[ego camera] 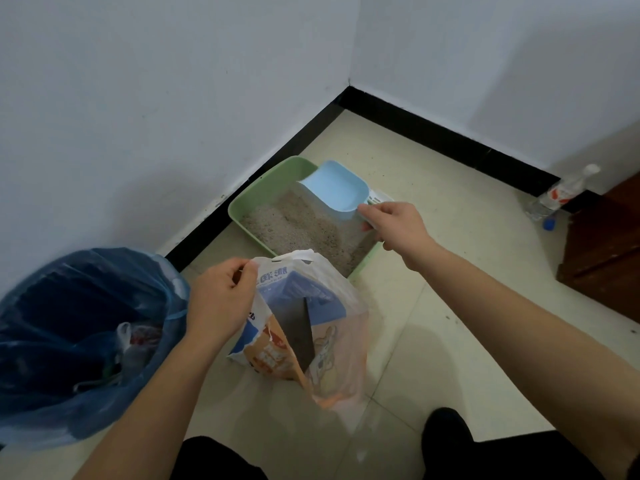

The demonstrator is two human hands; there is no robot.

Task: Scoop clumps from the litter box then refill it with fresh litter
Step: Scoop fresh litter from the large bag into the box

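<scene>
Two dark-clad knees (446, 431) sit at the bottom edge, w/ cream floor tiles (433, 341) spreading beyond them. Just ahead stands the litter bag (322, 344), printed blue and orange, mouth open at the top. L hand (221, 299) holds the bag's top-left edge, fingers curled, thumb pinching the plastic. Left of that arm is a bin (86, 341) w/ a blue liner and rubbish inside, near the bag but apart from it. Beyond the bag, close to it, the green litter box (242, 206) lies on the floor in the room corner, alongside the black baseboard (433, 133). Grey litter (304, 226) covers its bottom. R hand (394, 226) reaches over the box's right side, fingers wrapped round the handle of a pale blue scoop (332, 185). The scoop's bowl hangs over the far-right corner and looks empty. Far right, a clear plastic bottle (561, 192) rests by the baseboard, a blue cap (549, 224) on the floor just beside it, next to brown wooden furniture (606, 254).
</scene>
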